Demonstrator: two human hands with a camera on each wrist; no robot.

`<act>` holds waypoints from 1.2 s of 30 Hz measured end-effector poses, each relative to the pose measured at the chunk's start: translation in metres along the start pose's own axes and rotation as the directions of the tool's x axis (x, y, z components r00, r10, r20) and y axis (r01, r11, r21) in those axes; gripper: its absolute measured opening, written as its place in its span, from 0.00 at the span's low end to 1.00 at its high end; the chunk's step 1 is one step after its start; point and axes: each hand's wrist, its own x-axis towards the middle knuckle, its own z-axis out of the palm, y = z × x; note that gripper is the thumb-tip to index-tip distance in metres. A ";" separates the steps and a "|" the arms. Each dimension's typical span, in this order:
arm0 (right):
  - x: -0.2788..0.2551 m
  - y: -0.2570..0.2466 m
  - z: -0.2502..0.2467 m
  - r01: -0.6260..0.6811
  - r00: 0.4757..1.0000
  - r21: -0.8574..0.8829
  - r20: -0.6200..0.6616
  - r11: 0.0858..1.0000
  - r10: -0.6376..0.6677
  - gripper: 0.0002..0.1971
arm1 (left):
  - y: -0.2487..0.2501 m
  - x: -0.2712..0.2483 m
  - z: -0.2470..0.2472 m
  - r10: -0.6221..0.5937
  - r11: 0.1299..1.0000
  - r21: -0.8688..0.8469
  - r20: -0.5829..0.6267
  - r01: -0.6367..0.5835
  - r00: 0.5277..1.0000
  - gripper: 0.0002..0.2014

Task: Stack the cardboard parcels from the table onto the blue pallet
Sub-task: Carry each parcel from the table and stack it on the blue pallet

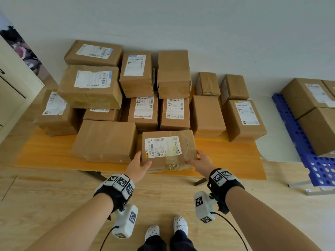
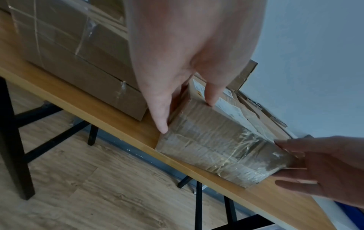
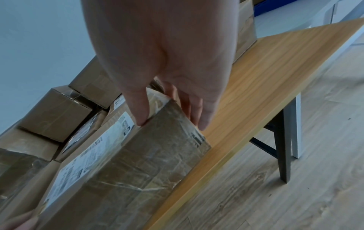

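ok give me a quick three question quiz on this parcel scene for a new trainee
1. True or false: the front parcel is already lifted clear of the table.
2. Where is the blue pallet? A) to the person's left B) to the person's right C) under the table
3. Fill in: the left hand and right hand hold the parcel at its two ____.

Key: 1 false, it rests at the table's front edge. 2 B. 3 sides, thumbs on top.

Fourteen cardboard parcels (image 1: 168,149) on one table (image 1: 235,160) (some stacked), two on one blue pallet (image 1: 297,131), two hands (image 1: 137,166)
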 end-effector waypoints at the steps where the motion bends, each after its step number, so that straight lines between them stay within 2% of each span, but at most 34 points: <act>1: 0.000 0.001 0.001 -0.006 1.000 0.017 -0.001 1.000 0.006 0.34 | -0.002 0.002 0.001 0.001 0.999 -0.033 0.004 -0.001 1.000 0.36; 10: -0.012 0.013 0.005 -0.072 0.997 0.129 -0.031 0.989 0.077 0.36 | 0.003 -0.006 0.007 0.019 0.987 -0.159 -0.020 -0.022 1.000 0.35; 22: -0.054 0.032 -0.018 -0.012 0.982 0.205 -0.181 0.979 0.050 0.34 | 0.029 -0.024 0.026 0.124 0.977 -0.173 0.009 -0.121 0.992 0.31; 29: -0.084 0.055 -0.064 0.031 0.965 0.272 -0.259 0.962 0.042 0.34 | 0.071 -0.042 0.057 0.203 0.974 -0.111 0.049 -0.197 0.978 0.33; 36: -0.122 0.094 -0.133 0.108 0.938 0.299 -0.346 0.948 0.002 0.34 | 0.126 -0.081 0.120 0.296 0.952 -0.098 0.059 -0.290 0.953 0.32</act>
